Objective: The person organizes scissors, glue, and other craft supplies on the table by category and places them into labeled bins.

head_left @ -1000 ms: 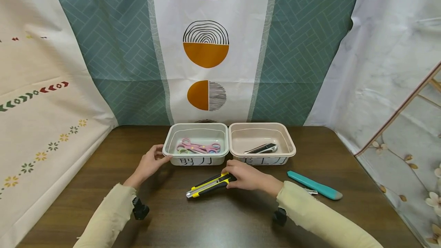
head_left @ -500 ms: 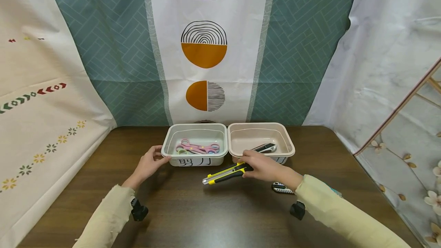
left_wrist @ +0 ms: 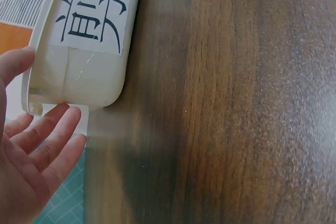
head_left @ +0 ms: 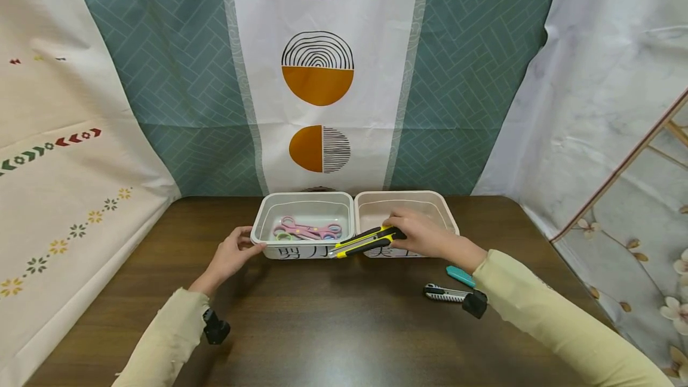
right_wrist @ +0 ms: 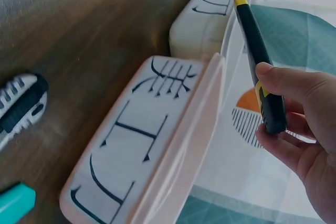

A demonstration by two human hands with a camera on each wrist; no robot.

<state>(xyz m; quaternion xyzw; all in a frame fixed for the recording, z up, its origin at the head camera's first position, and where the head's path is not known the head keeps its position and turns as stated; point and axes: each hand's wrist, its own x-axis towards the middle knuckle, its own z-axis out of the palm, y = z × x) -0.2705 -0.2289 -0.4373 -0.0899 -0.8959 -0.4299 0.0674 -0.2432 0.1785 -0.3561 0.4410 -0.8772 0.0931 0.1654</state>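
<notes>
My right hand [head_left: 421, 233] pinches the handle end of a yellow-and-black utility knife [head_left: 365, 241] above the front rim of the pink bin [head_left: 454, 223]. The knife points left, tilted down, its tip in front of the white bin [head_left: 257, 229]. Inside the white bin lie pink scissors [head_left: 309, 230] and other scissors partly hidden beneath. My left hand [head_left: 230, 257] touches the white bin's front left corner. In the left wrist view its thumb lies at the rim, its fingers [left_wrist: 63, 124] loosely extended beside the corner. My right hand and the knife hide part of the pink bin's inside.
Near my right forearm, a white-and-black utility knife [head_left: 445, 293] and a teal cutter [head_left: 460, 276] lie on the brown table [head_left: 322, 327]. The sleeve covers part of the teal one. Both bins stand side by side before a patterned cloth [head_left: 446, 76], their fronts labelled.
My right hand has carried the yellow-and-black knife up and right, from the table to over the pink bin's front. The white-and-black knife has come into view. My left hand stays at the white bin.
</notes>
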